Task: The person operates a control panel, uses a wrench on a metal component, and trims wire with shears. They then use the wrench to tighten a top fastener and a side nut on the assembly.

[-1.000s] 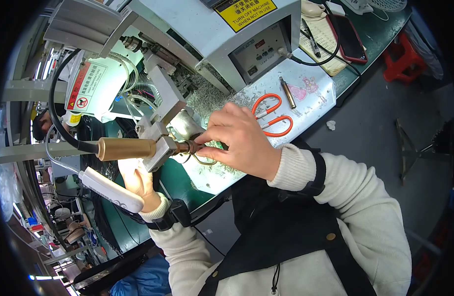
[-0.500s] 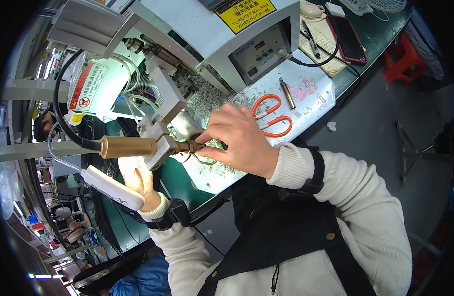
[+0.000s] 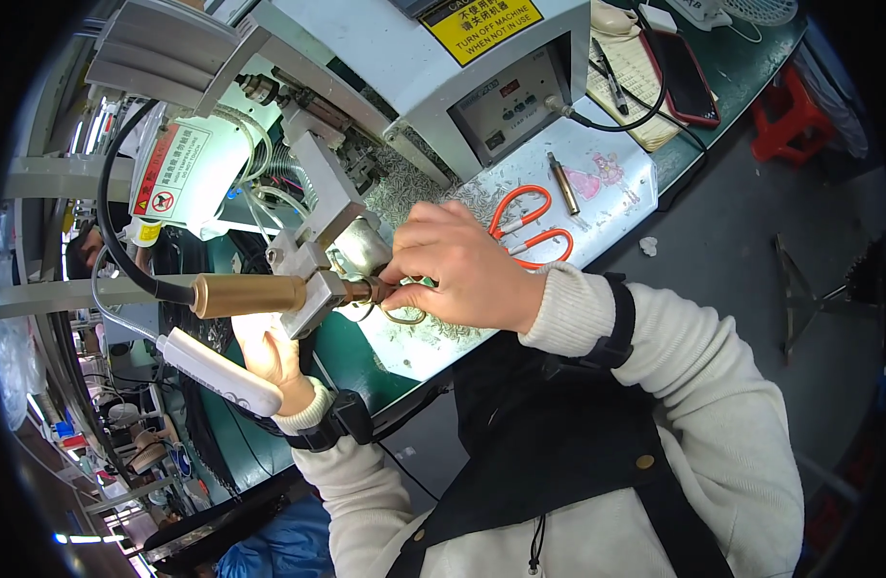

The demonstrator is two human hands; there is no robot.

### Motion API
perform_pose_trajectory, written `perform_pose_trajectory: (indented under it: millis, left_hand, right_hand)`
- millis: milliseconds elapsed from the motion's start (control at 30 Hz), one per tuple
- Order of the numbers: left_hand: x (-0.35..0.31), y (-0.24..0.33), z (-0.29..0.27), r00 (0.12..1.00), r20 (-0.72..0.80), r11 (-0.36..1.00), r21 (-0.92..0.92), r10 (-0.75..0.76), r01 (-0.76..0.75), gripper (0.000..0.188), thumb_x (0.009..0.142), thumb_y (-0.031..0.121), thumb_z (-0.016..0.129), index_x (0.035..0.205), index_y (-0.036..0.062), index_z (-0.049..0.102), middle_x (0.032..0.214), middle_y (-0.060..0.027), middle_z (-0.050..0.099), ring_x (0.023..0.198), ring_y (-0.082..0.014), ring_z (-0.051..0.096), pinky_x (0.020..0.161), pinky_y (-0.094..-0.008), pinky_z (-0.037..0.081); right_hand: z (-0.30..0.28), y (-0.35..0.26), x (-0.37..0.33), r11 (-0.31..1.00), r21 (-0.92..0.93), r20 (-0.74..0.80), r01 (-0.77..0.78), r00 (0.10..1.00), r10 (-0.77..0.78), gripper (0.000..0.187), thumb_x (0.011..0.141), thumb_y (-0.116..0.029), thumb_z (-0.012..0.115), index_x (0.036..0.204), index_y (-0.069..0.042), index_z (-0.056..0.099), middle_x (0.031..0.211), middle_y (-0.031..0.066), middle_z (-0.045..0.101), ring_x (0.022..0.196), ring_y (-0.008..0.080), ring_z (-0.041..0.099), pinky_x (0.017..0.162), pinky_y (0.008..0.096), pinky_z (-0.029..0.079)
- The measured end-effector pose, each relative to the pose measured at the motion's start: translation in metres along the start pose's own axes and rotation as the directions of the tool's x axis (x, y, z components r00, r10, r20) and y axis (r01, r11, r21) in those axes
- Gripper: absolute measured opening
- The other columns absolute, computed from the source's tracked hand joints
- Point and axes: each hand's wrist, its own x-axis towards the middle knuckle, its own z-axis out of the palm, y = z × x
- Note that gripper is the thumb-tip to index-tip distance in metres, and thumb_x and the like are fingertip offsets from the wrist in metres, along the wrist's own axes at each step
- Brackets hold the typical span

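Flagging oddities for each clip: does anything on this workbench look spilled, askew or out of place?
Yes: small metal bits are strewn loose over the white mat around the orange scissors, right beside the right hand working at the machine's brass fitting. Otherwise nothing looks damaged or tipped.

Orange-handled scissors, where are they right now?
In the head view, the orange-handled scissors lie on the white work mat, just right of the right hand and left of a small brass-coloured metal cylinder.
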Motion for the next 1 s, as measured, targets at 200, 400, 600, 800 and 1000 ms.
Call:
perform_pose_trajectory:
  millis: [200, 400, 600, 800, 1000]
  left_hand:
    - [-0.003, -0.001, 0.005, 1.0, -0.02, 1.0, 0.002, 0.021, -0.021, 0.032, 0.094, 0.016, 0.043, 0.118, -0.0045, 0.045, 0.111, -0.0183, 0.057, 0.095, -0.0277, 0.06, 0.077, -0.0358, 0.055]
    - [0.001, 0.003, 0.001, 0.999, -0.016, 0.999, 0.041, -0.034, 0.035, 0.039, 0.079, -0.007, 0.053, 0.117, -0.0007, 0.043, 0.105, -0.0126, 0.053, 0.1, -0.0236, 0.054, 0.091, -0.0364, 0.048]
    - [0.007, -0.006, 0.019, 0.986, 0.165, 0.999, 0.045, -0.012, 0.005, 0.031, 0.086, 0.005, 0.056, 0.115, 0.0007, 0.045, 0.098, -0.0103, 0.054, 0.093, -0.0196, 0.054, 0.083, -0.0303, 0.048]
    - [0.003, -0.015, 0.064, 0.982, -0.158, 0.927, 0.372, 0.101, -0.035, 0.025, 0.091, 0.011, 0.05, 0.114, 0.0024, 0.046, 0.098, -0.0078, 0.05, 0.089, -0.0153, 0.052, 0.079, -0.0265, 0.046]
    - [0.008, -0.012, 0.049, 0.992, 0.072, 0.913, 0.389, 0.099, -0.119, 0.028, 0.093, 0.016, 0.047, 0.117, 0.0027, 0.045, 0.102, -0.0059, 0.048, 0.094, -0.0143, 0.05, 0.082, -0.0267, 0.044]
  right_hand:
    - [0.004, -0.006, -0.004, 0.998, -0.051, -0.063, -0.033, 0.998, 0.03, 0.02, 0.063, -0.026, 0.075, 0.073, -0.011, 0.066, 0.074, -0.0031, 0.052, 0.08, 0.0165, 0.047, 0.071, 0.0315, 0.032]
    - [0.003, -0.008, -0.005, 0.99, -0.027, -0.053, -0.138, 0.989, 0.136, 0.021, 0.062, -0.026, 0.076, 0.073, -0.011, 0.066, 0.073, -0.0018, 0.05, 0.079, 0.0182, 0.046, 0.072, 0.0326, 0.032]
    - [0.005, -0.01, -0.007, 0.991, -0.031, -0.08, -0.128, 0.989, 0.125, 0.022, 0.061, -0.026, 0.077, 0.073, -0.011, 0.066, 0.072, -0.0014, 0.049, 0.078, 0.0187, 0.045, 0.071, 0.0331, 0.032]
    - [0.005, -0.009, -0.007, 0.989, -0.036, -0.072, -0.142, 0.988, 0.139, 0.022, 0.062, -0.026, 0.077, 0.072, -0.012, 0.063, 0.073, -0.0009, 0.048, 0.078, 0.0186, 0.045, 0.07, 0.033, 0.032]
    - [0.007, -0.012, -0.007, 0.989, -0.047, -0.103, -0.143, 0.985, 0.138, 0.023, 0.062, -0.027, 0.076, 0.072, -0.012, 0.062, 0.072, -0.0013, 0.048, 0.077, 0.018, 0.046, 0.069, 0.0328, 0.032]
